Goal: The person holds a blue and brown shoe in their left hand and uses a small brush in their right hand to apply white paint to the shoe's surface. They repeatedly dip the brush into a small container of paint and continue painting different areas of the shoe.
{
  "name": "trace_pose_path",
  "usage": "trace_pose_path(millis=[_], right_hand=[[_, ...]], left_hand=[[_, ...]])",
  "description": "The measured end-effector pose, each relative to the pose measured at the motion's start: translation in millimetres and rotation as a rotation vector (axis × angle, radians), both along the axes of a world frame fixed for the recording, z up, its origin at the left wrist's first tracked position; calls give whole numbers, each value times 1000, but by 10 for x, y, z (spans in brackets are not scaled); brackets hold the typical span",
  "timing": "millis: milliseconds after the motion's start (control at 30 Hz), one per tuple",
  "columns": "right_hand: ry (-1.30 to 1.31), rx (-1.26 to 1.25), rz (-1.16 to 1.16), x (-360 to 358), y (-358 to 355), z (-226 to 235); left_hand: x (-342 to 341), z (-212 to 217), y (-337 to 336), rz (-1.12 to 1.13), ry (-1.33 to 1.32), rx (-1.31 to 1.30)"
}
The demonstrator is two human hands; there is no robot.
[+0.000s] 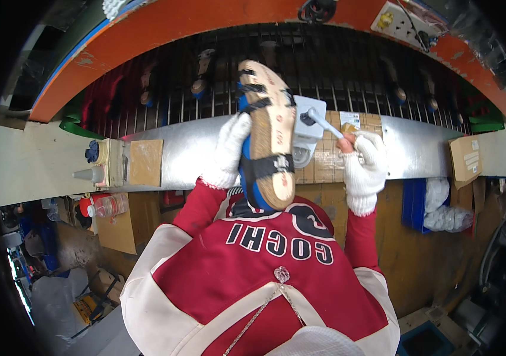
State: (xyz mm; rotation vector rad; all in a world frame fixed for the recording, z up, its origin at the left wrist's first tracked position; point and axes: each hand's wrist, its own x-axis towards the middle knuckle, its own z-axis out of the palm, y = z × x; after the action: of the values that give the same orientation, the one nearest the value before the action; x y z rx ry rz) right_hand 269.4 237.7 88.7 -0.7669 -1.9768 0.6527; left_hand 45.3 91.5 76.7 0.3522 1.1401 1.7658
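Note:
My left hand [233, 145], in a white knit glove, grips the left side of an unfinished sandal [278, 133] on a blue last. The sandal's pale underside faces up, with black straps folded over its edges. My gloved right hand [366, 169], thumb bare, pinches the light handle of a brush [326, 123]. The brush's dark head is over a white container [318, 108], just right of the sandal; whether it touches is unclear. Behind the sandal's heel side, a clear round cup [302, 156] is partly hidden.
Beyond the metal ledge [410, 145] runs a rack of rods [223, 107] carrying several more lasted sandals. A cardboard sheet [362, 121] lies beneath the container. At left are a cardboard piece [145, 162] and a cone-tipped bottle [90, 174]. An orange frame [205, 26] arches over the rack.

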Motion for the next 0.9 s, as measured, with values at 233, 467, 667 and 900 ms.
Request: trace_pose_path(millis=[233,467,667,900], right_hand=[[-4,-15,30,-234,-227,374],[-21,78,31,-424,-155,402],[-26,131,54,-620,-59,526],[6,70,177,-677,69,625]], left_hand=[[155,182,18,-141,163,142],[132,254,-96,-162,273,63],[109,332,-226,-134,333,23],[12,340,-296,-115,444,-21]])
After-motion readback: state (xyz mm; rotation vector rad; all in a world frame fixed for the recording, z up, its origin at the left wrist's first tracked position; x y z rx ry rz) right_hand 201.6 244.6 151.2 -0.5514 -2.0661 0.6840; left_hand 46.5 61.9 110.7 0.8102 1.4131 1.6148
